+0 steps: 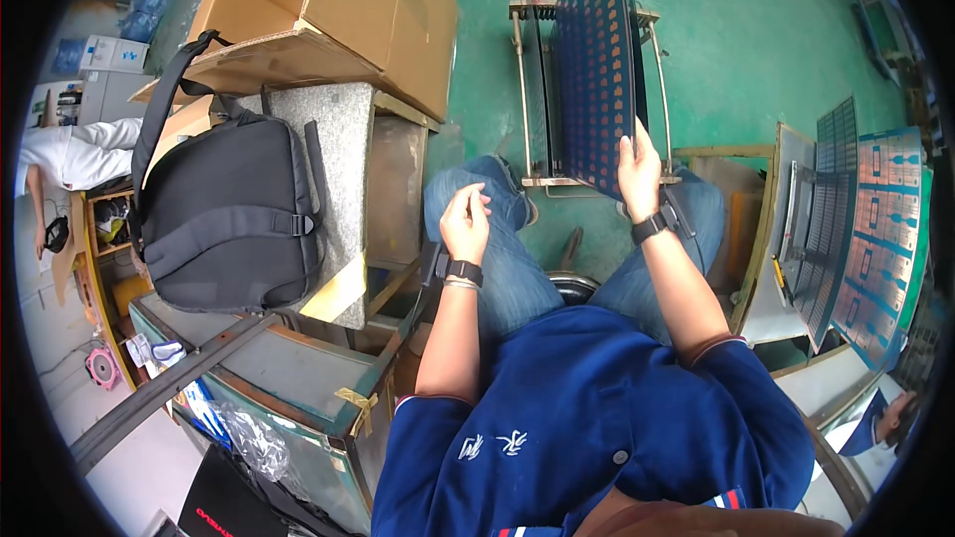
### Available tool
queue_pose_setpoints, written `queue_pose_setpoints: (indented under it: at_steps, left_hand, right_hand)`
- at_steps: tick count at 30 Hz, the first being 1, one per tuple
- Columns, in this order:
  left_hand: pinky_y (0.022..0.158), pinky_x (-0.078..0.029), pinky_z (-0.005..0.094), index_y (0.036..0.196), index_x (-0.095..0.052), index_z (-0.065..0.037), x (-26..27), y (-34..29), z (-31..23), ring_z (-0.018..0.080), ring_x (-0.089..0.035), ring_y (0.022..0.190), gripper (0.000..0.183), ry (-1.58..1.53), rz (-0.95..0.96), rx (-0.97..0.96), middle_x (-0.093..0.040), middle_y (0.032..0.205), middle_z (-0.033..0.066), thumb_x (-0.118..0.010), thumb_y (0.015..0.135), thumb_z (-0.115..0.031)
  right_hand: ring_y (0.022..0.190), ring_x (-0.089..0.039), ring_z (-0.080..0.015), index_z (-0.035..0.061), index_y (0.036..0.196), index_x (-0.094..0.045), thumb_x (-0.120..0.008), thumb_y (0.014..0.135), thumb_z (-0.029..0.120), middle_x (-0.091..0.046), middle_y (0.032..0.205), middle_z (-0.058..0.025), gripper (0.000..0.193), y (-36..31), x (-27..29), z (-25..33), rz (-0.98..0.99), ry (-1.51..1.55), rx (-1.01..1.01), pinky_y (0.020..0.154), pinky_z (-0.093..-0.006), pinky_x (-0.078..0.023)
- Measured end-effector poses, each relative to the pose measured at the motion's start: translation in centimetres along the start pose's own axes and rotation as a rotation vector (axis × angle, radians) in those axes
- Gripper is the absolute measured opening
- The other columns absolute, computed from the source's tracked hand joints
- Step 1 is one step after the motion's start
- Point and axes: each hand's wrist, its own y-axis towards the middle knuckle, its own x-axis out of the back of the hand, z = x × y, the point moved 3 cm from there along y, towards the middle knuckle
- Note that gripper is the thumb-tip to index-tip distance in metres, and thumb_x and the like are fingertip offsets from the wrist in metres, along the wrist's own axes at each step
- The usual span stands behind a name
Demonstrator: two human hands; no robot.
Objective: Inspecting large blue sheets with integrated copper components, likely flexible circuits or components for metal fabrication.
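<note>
My right hand (639,175) grips the near lower edge of a dark blue circuit board panel (600,80) with rows of copper-coloured pads. The panel stands upright and slightly tilted over a metal rack (519,60) on the floor between my knees. Other dark panels (542,89) stand in the same rack, partly hidden behind the held one. Above my left thigh, my left hand (465,226) is loosely bent, fingers slightly apart, with nothing visible in it. It is apart from the panel and the rack. Both wrists wear dark bands.
On my left, a black backpack (234,214) lies on a grey block beside open cardboard boxes (383,20). A metal cabinet (269,378) stands nearer. At right, a gridded panel (834,209) and a copper-patterned panel (880,249) lean beside a bench. A person (75,154) is at far left.
</note>
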Motion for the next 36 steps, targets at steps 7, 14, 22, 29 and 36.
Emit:
queue_pose_setpoints:
  at_steps: [7,14,22,29,36]
  left_hand:
    - [0.047,-0.043,0.0188,0.097,-0.063,-0.004,-0.3,0.2,0.3,0.0058,-0.056,0.059,0.016,0.006,-0.026,-0.007,-0.062,0.077,0.0029,-0.049,0.092,-0.009]
    - [0.051,-0.047,0.0206,0.095,-0.063,-0.002,0.2,0.6,0.0,0.0087,-0.058,0.059,0.015,0.075,-0.051,-0.067,-0.062,0.076,0.0064,-0.049,0.09,-0.005]
    - [0.05,-0.046,0.0203,0.093,-0.065,-0.003,0.2,0.0,1.3,0.0073,-0.057,0.058,0.015,0.13,-0.099,-0.124,-0.063,0.074,0.0051,-0.051,0.089,-0.006]
    - [0.055,-0.049,0.0276,0.089,-0.065,-0.01,0.1,0.1,-0.9,0.0173,-0.064,0.064,0.011,0.191,-0.108,-0.134,-0.066,0.078,0.0062,-0.056,0.083,-0.009]
    - [0.05,-0.046,0.0237,0.089,-0.065,-0.009,-0.1,0.6,-0.9,0.0124,-0.063,0.061,0.012,0.258,-0.157,-0.281,-0.065,0.073,0.0042,-0.053,0.086,-0.01]
  right_hand:
    - [0.091,-0.061,-0.0353,0.0033,0.125,-0.047,-0.051,0.085,0.005,-0.06,0.101,-0.023,0.041,3.8,-4.9,-5.2,0.087,-0.466,-0.058,0.079,-0.0379,-0.048]
    - [0.096,-0.058,-0.0367,0.0015,0.126,-0.045,-0.043,0.079,-0.006,-0.057,0.107,-0.0227,0.047,1.4,-10.1,-9.0,0.196,-0.394,0.244,0.085,-0.0398,-0.047]
    - [0.1,-0.056,-0.04,0.0021,0.127,-0.043,-0.047,0.073,0.0,-0.056,0.107,-0.0282,0.054,-0.6,-12.3,-13.4,0.434,-0.516,-0.045,0.087,-0.0425,-0.046]
    - [0.086,-0.061,-0.0411,0.0018,0.114,-0.054,-0.055,0.081,0.016,-0.062,0.09,-0.0256,0.036,-0.7,-12.4,-16.2,0.432,-0.827,-0.208,0.076,-0.0451,-0.048]
    - [0.071,-0.063,-0.0388,-0.0001,0.096,-0.061,-0.053,0.081,0.018,-0.063,0.075,-0.0228,0.025,1.6,-10.1,-11.4,0.465,-0.904,0.07,0.063,-0.0463,-0.051]
